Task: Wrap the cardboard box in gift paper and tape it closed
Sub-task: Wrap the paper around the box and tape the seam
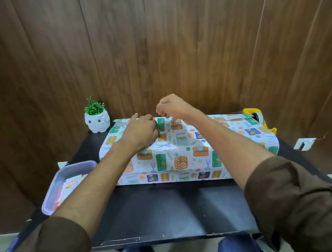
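The cardboard box is hidden under the gift paper, white with printed presents and scissors, which lies draped over it in the middle of the black table. My left hand lies on top of the wrapped box near its far edge, fingers curled and pinching the paper. Just to its right, my right hand is raised a little above the far edge. Its fingers are curled in a fist and pinch a lifted bit of the paper. Whether it also holds tape cannot be seen.
A yellow tape dispenser stands behind the box's far right corner. A clear plastic tub with paper pieces sits at the left. A white owl planter stands at the back left. A wooden wall rises close behind.
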